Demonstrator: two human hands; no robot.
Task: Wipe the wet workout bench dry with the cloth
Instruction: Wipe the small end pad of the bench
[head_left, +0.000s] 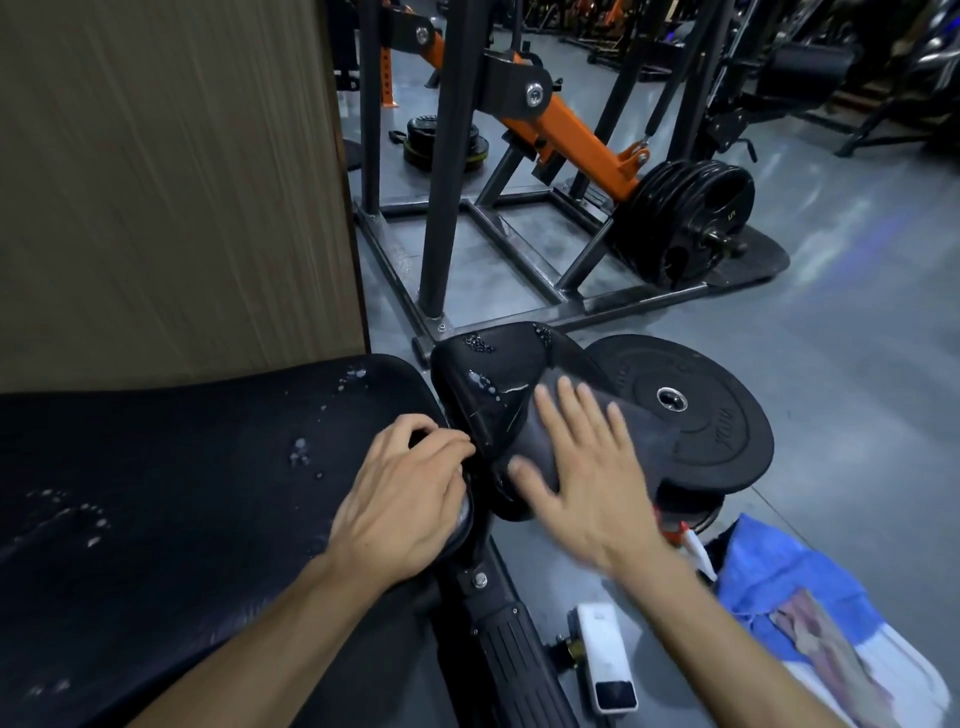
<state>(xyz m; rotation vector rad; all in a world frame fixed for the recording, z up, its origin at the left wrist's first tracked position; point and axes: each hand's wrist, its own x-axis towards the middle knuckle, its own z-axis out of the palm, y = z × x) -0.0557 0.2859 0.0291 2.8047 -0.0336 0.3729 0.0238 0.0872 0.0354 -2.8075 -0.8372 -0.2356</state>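
Grey cloth (597, 436) lay on the small seat pad (498, 374), pressed under the flat, spread right hand (582, 467); the left hand (410, 499) curled over the bench (182, 467) edge. Droplets beside both hands risked being missed.

Dark cloth (613, 415) flat on wet bench (483, 384)

Black padding, wet and glossy, among matt metal and rubber

The bench pad (171, 467) and seat pad (498, 374) look like smooth black vinyl, beaded with water; the dark cloth (639, 415) is matt. The weight plate (727, 415) is dull rubber, the rack frame (441, 156) painted metal, the panel (166, 182) wood-grained, the floor (831, 338) faintly shiny.
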